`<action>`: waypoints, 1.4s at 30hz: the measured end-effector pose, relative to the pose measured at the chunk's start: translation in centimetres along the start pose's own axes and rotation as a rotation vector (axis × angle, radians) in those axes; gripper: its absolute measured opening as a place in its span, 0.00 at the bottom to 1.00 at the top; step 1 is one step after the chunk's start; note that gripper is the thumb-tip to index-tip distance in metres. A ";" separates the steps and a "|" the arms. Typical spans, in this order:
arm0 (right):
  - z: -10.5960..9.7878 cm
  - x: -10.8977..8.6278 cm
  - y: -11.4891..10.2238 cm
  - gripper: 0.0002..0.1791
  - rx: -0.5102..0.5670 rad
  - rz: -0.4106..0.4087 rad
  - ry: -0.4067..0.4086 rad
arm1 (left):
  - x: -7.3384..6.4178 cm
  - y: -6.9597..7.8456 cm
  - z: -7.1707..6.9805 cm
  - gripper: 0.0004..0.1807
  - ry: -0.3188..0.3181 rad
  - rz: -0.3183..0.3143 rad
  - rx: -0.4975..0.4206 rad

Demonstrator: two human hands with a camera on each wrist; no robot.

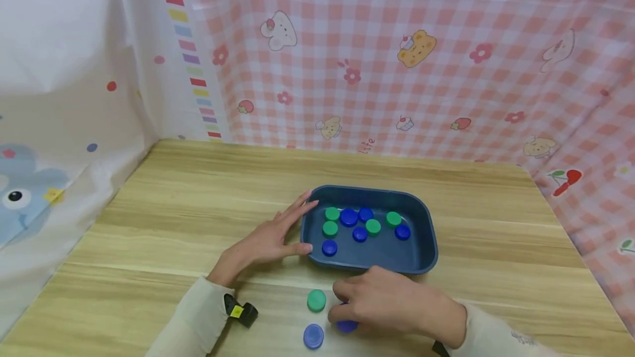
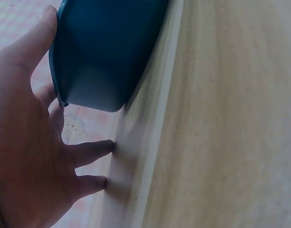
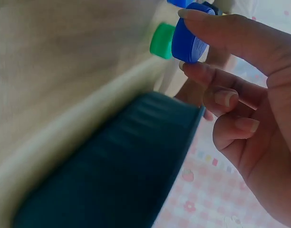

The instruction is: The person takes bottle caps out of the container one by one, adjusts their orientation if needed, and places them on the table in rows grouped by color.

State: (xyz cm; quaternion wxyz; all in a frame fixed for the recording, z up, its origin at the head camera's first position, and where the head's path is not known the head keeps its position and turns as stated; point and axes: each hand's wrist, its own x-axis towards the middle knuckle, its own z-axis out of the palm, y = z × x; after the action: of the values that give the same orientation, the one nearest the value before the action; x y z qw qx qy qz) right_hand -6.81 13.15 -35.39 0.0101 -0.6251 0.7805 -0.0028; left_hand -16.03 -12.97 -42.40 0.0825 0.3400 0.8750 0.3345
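Observation:
My right hand (image 1: 379, 299) pinches a blue bottle cap (image 3: 189, 40) between thumb and index finger, just in front of the dark blue bin (image 1: 387, 260); its other fingers are curled. Beside that cap lies a green bottle cap (image 1: 316, 301) on the table. A second loose blue cap (image 1: 313, 336) sits nearer the front edge. With fingers spread, my left hand (image 1: 268, 238) rests against the bin's left end, the thumb at the rim. Two of its fingertips appear to touch the table in the left wrist view. Inside the bin are several blue caps (image 1: 349, 217) and green caps (image 1: 373, 227).
The wooden table (image 1: 173, 219) extends around the bin on both sides. A pink checked cloth (image 1: 377, 87) hangs behind it, and a white patterned cloth (image 1: 64, 70) hangs at the left. A black strap device (image 1: 241, 311) is on the left wrist.

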 end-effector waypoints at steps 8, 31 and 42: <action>1.5 0.4 -0.7 0.16 0.007 -0.032 -0.038 | 0.0 0.0 0.0 0.45 -0.006 -0.006 0.008; 3.0 0.5 -1.6 0.12 0.089 -0.017 -0.087 | 0.0 0.1 0.1 0.45 -0.014 -0.007 0.004; 3.3 0.8 -1.3 0.10 0.112 0.010 -0.083 | 0.1 -0.1 0.0 0.45 -0.007 0.011 -0.005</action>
State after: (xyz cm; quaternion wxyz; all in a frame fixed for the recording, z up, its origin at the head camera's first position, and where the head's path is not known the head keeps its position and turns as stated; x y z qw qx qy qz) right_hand -5.63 12.10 -38.69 0.0772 -0.6193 0.7811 -0.0204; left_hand -16.14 -12.97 -42.46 0.0846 0.3458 0.8720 0.3361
